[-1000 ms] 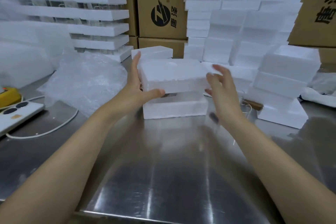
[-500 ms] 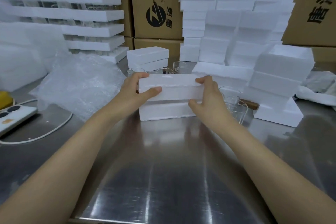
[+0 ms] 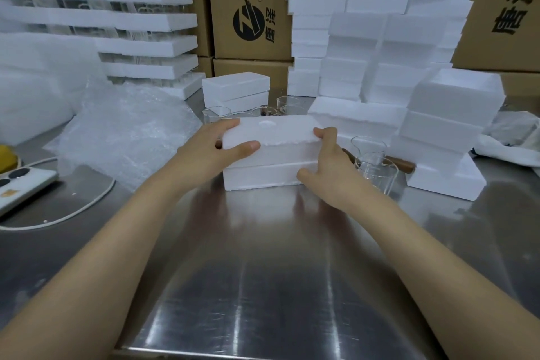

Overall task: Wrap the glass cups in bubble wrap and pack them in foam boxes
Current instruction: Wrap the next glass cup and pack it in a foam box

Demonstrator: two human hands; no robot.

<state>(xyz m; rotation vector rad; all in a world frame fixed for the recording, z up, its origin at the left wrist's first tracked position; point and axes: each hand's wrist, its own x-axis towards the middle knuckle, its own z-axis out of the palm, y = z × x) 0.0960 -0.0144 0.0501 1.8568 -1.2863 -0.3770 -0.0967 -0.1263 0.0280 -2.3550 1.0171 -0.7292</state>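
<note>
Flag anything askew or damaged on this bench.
The foam lid gripped by the left hand and right hand has a ragged, crumbled front edge. At the right, the foam box stack is staggered, its layers offset rather than flush.

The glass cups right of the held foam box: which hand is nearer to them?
Right. The right hand grips the foam box at its right end, close beside the glass cups. The left hand grips the left end, so the whole box lies between.

Steel table (image 3: 263, 286) glossy; cardboard cartons (image 3: 251, 3) stacked behind.
</note>
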